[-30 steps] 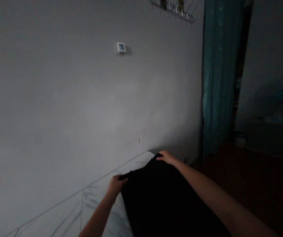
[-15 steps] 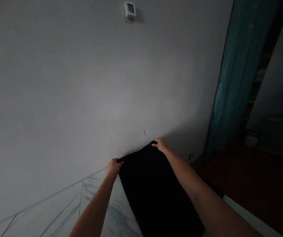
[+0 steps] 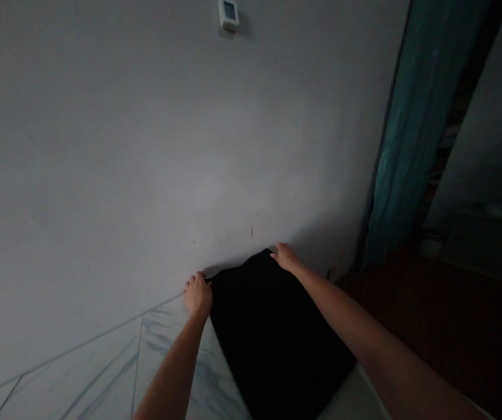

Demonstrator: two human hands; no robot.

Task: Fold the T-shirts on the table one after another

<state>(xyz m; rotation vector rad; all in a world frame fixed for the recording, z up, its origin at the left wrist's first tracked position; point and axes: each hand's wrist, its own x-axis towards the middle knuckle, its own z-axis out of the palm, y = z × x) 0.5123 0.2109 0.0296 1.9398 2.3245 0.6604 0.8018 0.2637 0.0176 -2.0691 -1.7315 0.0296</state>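
A long piece of black cloth (image 3: 272, 338) lies spread out against the foot of the wall, over a pale marble-patterned surface. Whether it is a garment cannot be made out in the dim light. At its far left corner is my left hand (image 3: 198, 296), fingers apart and turned toward the wall, the thumb side touching the cloth's edge. My right hand (image 3: 285, 256) is at the far right corner, with a gap between thumb and fingers and the thumb close to the cloth's edge. The right forearm passes along the cloth's right side.
A grey wall (image 3: 167, 146) rises behind, carrying a small white device with a screen (image 3: 228, 16). Marble-patterned panels (image 3: 102, 361) run along the lower left. To the right hangs a teal curtain (image 3: 412, 134), with a dark reddish floor (image 3: 399, 297) and a pale container (image 3: 431, 244) beyond.
Both hands have loosened from the cloth's far corners. My left hand has turned and shifted slightly left, its fingers spreading. The cloth's far edge has settled a little, and the view has shifted slightly.
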